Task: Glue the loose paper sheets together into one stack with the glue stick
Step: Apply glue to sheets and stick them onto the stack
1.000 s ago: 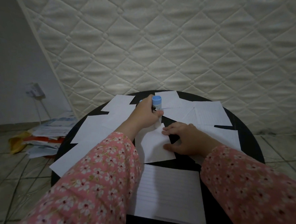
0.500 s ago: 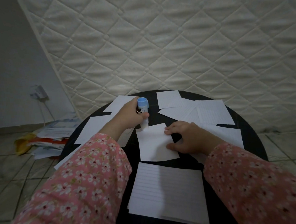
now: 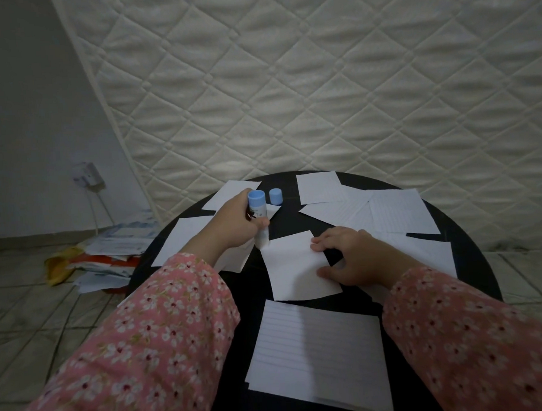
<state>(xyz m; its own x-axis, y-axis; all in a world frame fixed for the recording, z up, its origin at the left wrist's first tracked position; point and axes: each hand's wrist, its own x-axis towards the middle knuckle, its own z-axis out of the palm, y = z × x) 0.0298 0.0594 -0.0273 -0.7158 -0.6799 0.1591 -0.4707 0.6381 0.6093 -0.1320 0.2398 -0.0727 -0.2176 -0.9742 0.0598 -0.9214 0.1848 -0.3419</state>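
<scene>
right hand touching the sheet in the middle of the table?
Touching. In the head view the right hand rests on the right edge of the center sheet, fingertips and thumb lying on the paper, no gap.

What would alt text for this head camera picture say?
A left hand holds a glue stick tip-down at the corner of a paper sheet, which the right hand pins to a round black table. Its blue cap stands nearby among more sheets.

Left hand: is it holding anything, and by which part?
The left hand grips the glue stick around the middle of its barrel, blue end up, tip down at the top left corner of the small sheet.
</scene>
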